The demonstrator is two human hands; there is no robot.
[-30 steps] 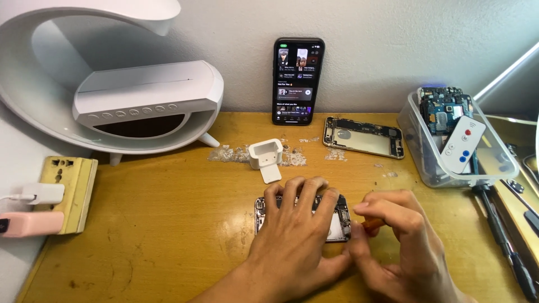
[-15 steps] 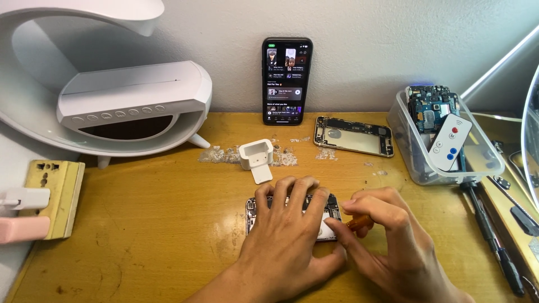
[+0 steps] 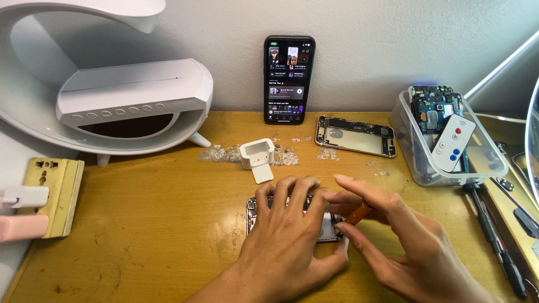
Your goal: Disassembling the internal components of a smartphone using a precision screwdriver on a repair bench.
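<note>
Two bare hands work at the near middle of a wooden desk (image 3: 140, 224). The left hand (image 3: 289, 227) presses flat, fingers spread, on an opened phone (image 3: 259, 214). The right hand (image 3: 393, 235) pinches an orange-handled tool (image 3: 357, 214) at its right edge. Far right, a clear plastic tub (image 3: 412, 163) holds circuit boards (image 3: 435, 106) and a white remote (image 3: 453, 143).

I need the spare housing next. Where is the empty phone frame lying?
The empty phone frame lies flat at the back of the wooden desk, between the upright phone and the clear plastic tub.
</note>
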